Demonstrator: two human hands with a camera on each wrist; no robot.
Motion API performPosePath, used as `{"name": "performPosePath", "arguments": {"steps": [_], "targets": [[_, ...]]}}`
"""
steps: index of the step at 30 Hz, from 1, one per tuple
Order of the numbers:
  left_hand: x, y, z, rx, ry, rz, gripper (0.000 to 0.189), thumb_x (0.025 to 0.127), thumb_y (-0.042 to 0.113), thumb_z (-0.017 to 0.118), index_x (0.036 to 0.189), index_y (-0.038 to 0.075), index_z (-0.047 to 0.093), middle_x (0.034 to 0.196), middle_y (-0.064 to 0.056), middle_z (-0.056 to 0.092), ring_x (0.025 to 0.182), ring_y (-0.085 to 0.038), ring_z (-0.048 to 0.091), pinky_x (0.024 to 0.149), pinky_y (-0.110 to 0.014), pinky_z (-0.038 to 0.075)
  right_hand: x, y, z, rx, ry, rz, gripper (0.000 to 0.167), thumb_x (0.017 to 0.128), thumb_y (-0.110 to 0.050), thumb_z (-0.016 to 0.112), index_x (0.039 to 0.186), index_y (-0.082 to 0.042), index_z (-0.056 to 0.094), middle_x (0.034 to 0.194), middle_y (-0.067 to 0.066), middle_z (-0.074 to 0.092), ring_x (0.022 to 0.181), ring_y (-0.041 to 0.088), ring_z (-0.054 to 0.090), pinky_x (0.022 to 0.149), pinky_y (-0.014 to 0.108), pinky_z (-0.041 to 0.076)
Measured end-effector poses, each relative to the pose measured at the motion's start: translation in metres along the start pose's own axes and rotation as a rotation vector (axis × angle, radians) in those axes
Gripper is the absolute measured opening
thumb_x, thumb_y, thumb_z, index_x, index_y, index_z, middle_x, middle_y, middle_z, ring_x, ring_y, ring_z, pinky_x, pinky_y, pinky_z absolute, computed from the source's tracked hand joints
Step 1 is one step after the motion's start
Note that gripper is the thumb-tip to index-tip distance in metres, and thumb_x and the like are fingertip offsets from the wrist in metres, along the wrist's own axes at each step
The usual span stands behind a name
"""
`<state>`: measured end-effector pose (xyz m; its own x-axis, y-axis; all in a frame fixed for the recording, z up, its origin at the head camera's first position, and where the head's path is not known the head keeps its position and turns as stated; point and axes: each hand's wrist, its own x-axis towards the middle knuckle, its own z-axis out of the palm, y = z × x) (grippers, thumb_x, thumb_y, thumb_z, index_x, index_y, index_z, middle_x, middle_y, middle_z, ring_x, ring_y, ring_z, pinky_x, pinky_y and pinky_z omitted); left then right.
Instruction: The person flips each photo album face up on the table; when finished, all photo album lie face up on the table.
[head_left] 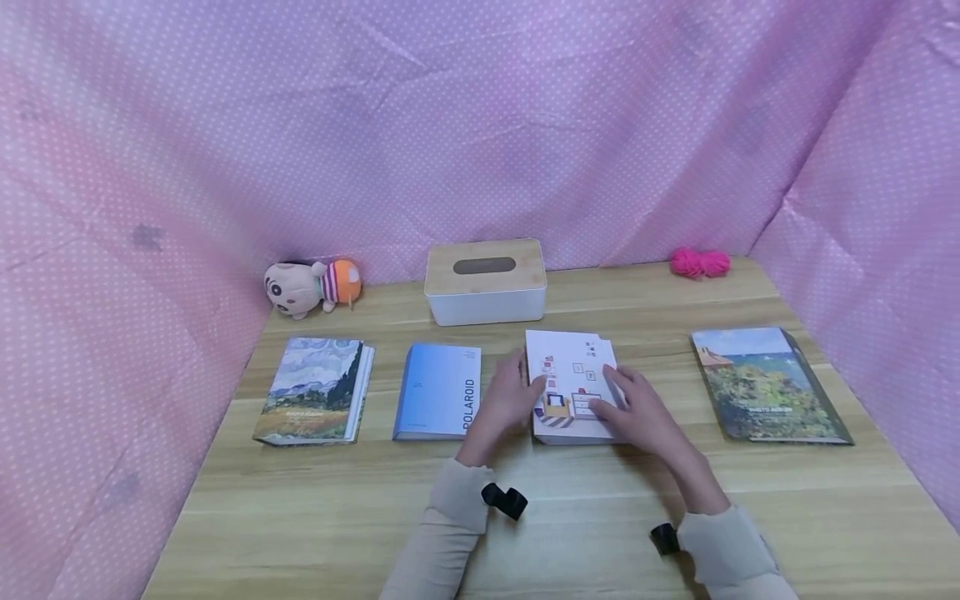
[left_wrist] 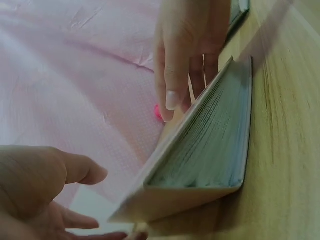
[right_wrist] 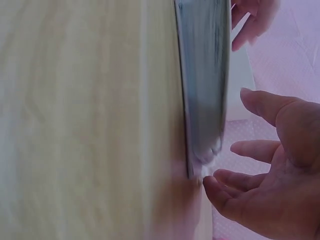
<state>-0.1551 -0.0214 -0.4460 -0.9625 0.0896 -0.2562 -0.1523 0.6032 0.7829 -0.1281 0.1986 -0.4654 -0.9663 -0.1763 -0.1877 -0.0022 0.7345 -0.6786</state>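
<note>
White album (head_left: 573,385) on tabletop (head_left: 585,533), right of blue album (head_left: 437,392). Left hand (head_left: 512,393) at its left edge, right hand (head_left: 637,408) at its right; fingers loosely spread, no grip. Handling looks unfinished here; blue album, field-picture album (head_left: 311,387) and garden-picture album (head_left: 772,392) untouched.

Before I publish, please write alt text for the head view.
A left hand and right hand flank a white album on a wooden table. A landscape-covered album and blue album lie left, a garden-covered album right; a plush toy, tissue box and pink yarn sit behind.
</note>
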Motion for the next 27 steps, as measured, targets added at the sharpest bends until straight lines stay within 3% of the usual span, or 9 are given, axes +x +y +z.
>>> {"name": "performPosePath", "arguments": {"steps": [4,9,15,19,22,27], "targets": [[-0.005,0.015,0.004,0.152,0.116,0.064,0.072,0.094,0.032,0.058,0.152,0.013,0.022,0.152,-0.012,0.032,0.139,-0.028,0.032,0.113,-0.044,0.032,-0.005,0.004,-0.010,-0.004,0.033,-0.006,0.071,0.093,-0.044,0.057,0.148,-0.006,0.033,0.151,0.027,0.026,0.136,0.049,0.026,0.105,0.065,0.028],[-0.008,0.033,0.014,0.195,0.175,0.154,0.066,0.093,0.029,0.060,0.150,0.012,0.030,0.147,-0.011,0.036,0.136,-0.026,0.035,0.109,-0.041,0.038,-0.014,0.018,-0.024,-0.036,0.097,-0.035,0.063,0.094,-0.035,0.059,0.143,0.000,0.040,0.148,0.031,0.029,0.133,0.051,0.029,0.104,0.066,0.028],[-0.001,0.047,0.035,0.161,0.086,0.248,0.060,0.094,0.030,0.057,0.147,0.012,0.035,0.142,-0.010,0.043,0.132,-0.025,0.041,0.110,-0.039,0.037,-0.029,0.038,-0.047,-0.077,0.167,-0.030,0.063,0.095,-0.034,0.058,0.142,0.004,0.038,0.145,0.034,0.029,0.128,0.055,0.031,0.100,0.069,0.029],[0.006,0.053,0.054,0.099,0.011,0.279,0.058,0.093,0.027,0.059,0.145,0.011,0.039,0.135,-0.009,0.050,0.118,-0.021,0.054,0.100,-0.032,0.045,-0.038,0.054,-0.062,-0.079,0.215,-0.028,0.064,0.095,-0.033,0.058,0.142,0.005,0.037,0.145,0.035,0.029,0.128,0.057,0.029,0.098,0.071,0.027],[0.009,0.060,0.071,0.052,-0.053,0.283,0.058,0.092,0.026,0.061,0.144,0.010,0.040,0.129,-0.009,0.054,0.107,-0.018,0.059,0.090,-0.025,0.050,-0.045,0.068,-0.075,-0.092,0.266,-0.028,0.063,0.095,-0.031,0.059,0.142,0.005,0.037,0.143,0.037,0.029,0.126,0.058,0.028,0.096,0.073,0.026],[0.008,0.075,0.102,-0.050,-0.152,0.242,0.061,0.090,0.028,0.065,0.144,0.014,0.040,0.130,-0.005,0.056,0.110,-0.016,0.059,0.088,-0.024,0.051,-0.057,0.092,-0.099,-0.122,0.320,0.019,0.065,0.096,-0.032,0.056,0.143,0.007,0.033,0.141,0.040,0.026,0.124,0.062,0.026,0.092,0.075,0.024]]}}
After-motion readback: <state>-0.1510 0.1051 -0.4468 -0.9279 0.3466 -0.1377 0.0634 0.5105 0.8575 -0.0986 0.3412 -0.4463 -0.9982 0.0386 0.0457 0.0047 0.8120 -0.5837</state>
